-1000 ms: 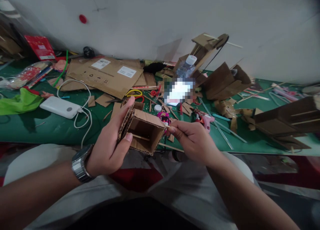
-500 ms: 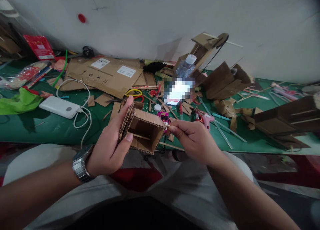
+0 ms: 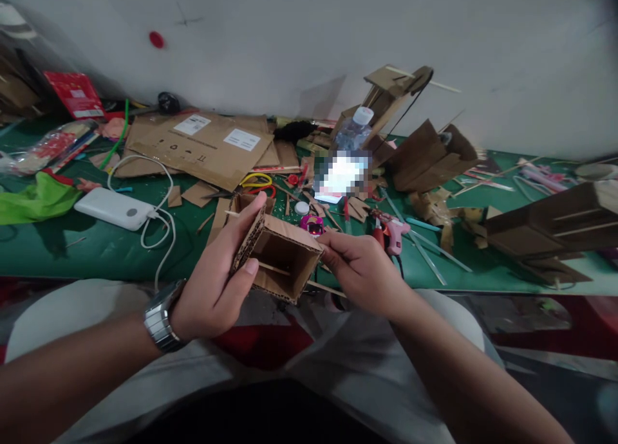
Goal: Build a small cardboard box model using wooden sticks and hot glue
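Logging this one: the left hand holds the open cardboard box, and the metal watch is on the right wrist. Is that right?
Not quite. The head view shows the metal watch on the left wrist, not the right. The left hand does hold the open cardboard box.

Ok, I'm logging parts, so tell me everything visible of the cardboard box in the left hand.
The brown cardboard box has raw corrugated edges and an open end facing the camera. A thin stick crosses its inside. It tilts, held near the green table. The left hand grips it; the right hand is at its right corner.
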`<state>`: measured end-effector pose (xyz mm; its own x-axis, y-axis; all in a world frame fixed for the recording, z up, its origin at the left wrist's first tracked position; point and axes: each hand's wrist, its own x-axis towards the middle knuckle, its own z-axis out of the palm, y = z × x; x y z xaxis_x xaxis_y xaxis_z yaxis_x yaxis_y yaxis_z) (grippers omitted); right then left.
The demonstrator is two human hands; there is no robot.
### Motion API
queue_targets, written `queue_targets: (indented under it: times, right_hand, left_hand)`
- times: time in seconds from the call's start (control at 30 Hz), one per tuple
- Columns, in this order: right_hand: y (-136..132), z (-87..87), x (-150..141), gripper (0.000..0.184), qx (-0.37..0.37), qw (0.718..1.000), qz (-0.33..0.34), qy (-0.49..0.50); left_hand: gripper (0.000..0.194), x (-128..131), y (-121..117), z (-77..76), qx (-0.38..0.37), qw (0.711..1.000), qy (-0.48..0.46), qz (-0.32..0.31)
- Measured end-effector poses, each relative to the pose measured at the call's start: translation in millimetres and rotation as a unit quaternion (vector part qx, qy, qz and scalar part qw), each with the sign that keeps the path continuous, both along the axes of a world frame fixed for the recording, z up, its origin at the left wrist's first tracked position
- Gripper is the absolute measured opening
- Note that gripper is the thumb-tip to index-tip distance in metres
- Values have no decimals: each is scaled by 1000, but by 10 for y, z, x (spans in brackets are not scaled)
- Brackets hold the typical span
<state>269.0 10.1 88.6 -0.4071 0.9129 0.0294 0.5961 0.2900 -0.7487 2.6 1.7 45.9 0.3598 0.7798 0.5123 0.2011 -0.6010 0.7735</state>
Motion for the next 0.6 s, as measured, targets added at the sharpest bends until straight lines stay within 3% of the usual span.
queue_targets:
  times: [0.27,0.47,0.6]
  right_hand:
    - [6,-19,21,36,8,1000,11,-9]
    - [53,-41,37,29,6,997,44,-60]
    - [51,-37,16,27,14,997,53,-51]
  left_hand:
    - [72,-4,-3,21,-20,1000,5,0]
    - [78,-133,83,168,-106,989,31,-95]
    - [71,-116,83,187,-66,995,52,-58]
